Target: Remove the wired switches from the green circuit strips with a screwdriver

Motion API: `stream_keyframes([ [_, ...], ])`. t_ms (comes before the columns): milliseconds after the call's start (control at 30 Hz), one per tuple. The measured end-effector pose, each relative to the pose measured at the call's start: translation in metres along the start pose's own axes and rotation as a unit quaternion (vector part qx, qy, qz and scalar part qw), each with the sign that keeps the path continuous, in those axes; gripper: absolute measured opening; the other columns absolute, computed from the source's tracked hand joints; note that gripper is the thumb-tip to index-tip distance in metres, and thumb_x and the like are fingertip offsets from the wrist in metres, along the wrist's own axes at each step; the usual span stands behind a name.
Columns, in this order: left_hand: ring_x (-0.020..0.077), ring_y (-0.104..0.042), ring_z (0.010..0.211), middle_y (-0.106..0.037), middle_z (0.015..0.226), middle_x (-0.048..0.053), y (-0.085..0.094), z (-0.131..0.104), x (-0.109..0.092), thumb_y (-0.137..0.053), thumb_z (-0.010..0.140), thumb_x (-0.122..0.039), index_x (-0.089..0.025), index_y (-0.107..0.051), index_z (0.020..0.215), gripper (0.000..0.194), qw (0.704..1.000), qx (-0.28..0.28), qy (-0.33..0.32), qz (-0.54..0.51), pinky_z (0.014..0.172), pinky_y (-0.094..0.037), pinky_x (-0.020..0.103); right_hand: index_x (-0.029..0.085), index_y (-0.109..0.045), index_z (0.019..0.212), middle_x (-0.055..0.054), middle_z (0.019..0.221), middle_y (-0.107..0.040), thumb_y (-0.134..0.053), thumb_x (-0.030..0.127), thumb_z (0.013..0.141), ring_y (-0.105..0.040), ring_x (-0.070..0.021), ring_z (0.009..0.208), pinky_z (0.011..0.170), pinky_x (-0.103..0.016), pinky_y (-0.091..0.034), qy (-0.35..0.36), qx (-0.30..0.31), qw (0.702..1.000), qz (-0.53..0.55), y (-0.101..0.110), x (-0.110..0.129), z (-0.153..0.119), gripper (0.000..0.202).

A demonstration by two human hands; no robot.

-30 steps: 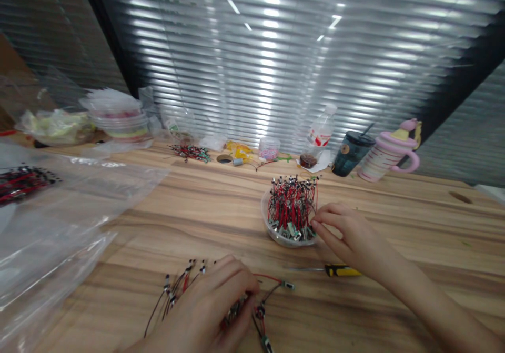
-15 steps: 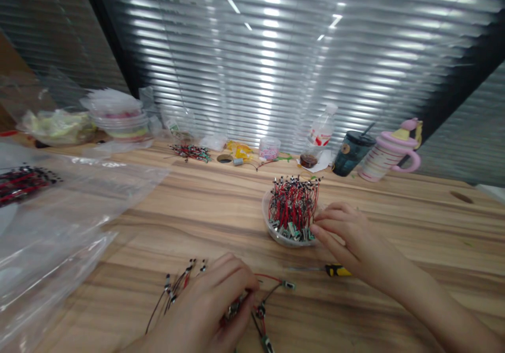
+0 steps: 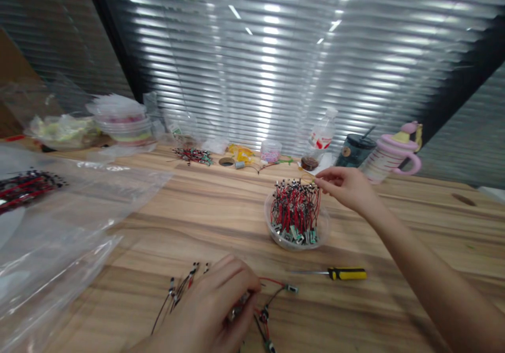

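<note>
Under the curled fingers of my left hand [image 3: 221,298] is a small bunch of wired circuit boards, mostly hidden by the hand. Red and black wires with small boards [image 3: 291,288] stick out on its right, and more black wire ends [image 3: 173,290] on its left. My right hand [image 3: 341,184] has thumb and fingertips pinched together at the upper right of the wire bundle; what they hold is too small to make out. That bundle of red and black wired boards [image 3: 295,205] stands upright in a clear round plastic bowl [image 3: 324,232], green boards downward.
A yellow-black screwdriver [image 3: 347,273] lies in front of the bowl. Behind stand a bottle [image 3: 321,137], a dark tumbler [image 3: 353,150] and a pink mug [image 3: 384,158]. Another wire pile [image 3: 193,155] lies at the back. Plastic bags [image 3: 130,184] with more wired parts cover the left.
My right hand has moved up and away from the bowl's right side to the top of the wire bundle, uncovering the screwdriver handle. My left hand has stayed in place.
</note>
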State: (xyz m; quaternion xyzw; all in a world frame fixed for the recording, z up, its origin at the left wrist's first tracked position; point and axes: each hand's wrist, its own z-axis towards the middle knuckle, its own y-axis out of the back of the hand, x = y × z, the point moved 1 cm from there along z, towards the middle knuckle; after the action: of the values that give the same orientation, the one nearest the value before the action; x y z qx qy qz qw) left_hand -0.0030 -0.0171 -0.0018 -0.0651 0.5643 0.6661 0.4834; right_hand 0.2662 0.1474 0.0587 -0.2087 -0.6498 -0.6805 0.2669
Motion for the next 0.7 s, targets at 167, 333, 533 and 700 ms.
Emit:
stream_keyframes([
  [167,0.0121,-0.057,0.077,-0.06,0.085,0.0,-0.002,-0.002,0.001,-0.046,0.089,-0.008,-0.023,-0.057,0.093,0.019,1.0,0.0,0.002,-0.006,0.066,-0.043,0.022,0.004,-0.058,0.112,-0.009,0.098,-0.061,-0.059,0.05,0.068,-0.051,0.0091,0.062,0.059,-0.001,-0.043,-0.029,-0.01,0.996,0.084,0.001,-0.011,-0.006,0.064],
  [333,0.0133,-0.058,0.076,-0.06,0.083,0.001,-0.002,-0.001,0.001,-0.045,0.086,-0.007,-0.02,-0.058,0.09,0.019,1.0,0.014,-0.004,0.017,0.065,-0.045,0.024,0.004,-0.051,0.113,-0.009,0.101,-0.06,-0.058,0.045,0.066,-0.051,0.0091,0.063,0.055,0.0,-0.039,-0.043,-0.008,0.988,0.148,0.003,-0.013,-0.014,0.063],
  [533,0.0125,-0.059,0.076,-0.061,0.083,0.0,0.001,0.002,-0.001,-0.046,0.09,-0.012,-0.021,-0.058,0.091,0.015,1.0,0.0,-0.018,0.024,0.066,-0.045,0.022,0.005,-0.046,0.105,-0.009,0.1,-0.06,-0.049,0.044,0.067,-0.044,0.0113,0.059,0.054,-0.001,-0.037,-0.045,0.031,0.983,0.177,0.0,-0.007,-0.008,0.054],
  [700,0.0105,-0.058,0.077,-0.06,0.086,-0.002,-0.002,-0.001,0.0,-0.047,0.089,-0.009,-0.024,-0.057,0.093,0.02,1.0,0.012,-0.001,-0.01,0.067,-0.044,0.02,0.003,-0.045,0.095,-0.007,0.09,-0.06,-0.048,0.044,0.061,-0.044,0.0091,0.056,0.052,-0.005,-0.036,-0.052,0.08,0.98,0.177,0.001,-0.009,-0.008,0.054],
])
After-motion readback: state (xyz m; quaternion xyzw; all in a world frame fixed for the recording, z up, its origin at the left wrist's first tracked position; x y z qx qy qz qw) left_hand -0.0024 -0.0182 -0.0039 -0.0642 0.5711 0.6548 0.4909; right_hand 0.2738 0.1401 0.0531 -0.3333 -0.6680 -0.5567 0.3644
